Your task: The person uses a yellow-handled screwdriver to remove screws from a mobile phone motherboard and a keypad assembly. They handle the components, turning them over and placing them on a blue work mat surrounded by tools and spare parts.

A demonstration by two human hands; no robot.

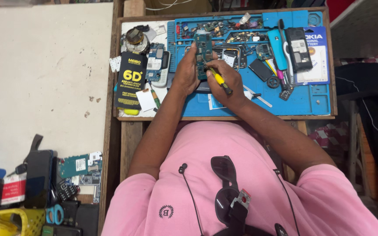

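- Cluttered with phone parts, a blue repair mat [311, 98] covered a wooden workbench [130, 131] in the upper centre of the frame.
- Left hand [187, 72] was closed around the edge of a green phone circuit board [204, 50], held upright above the mat at upper centre.
- Right hand [226, 81] gripped a yellow-handled screwdriver [219, 79], its tip against the board.
- Beside the left hand lay a black screen-protector box [131, 85] and an opened handset [156, 65]; a dark phone body [298, 48] rested at upper right.
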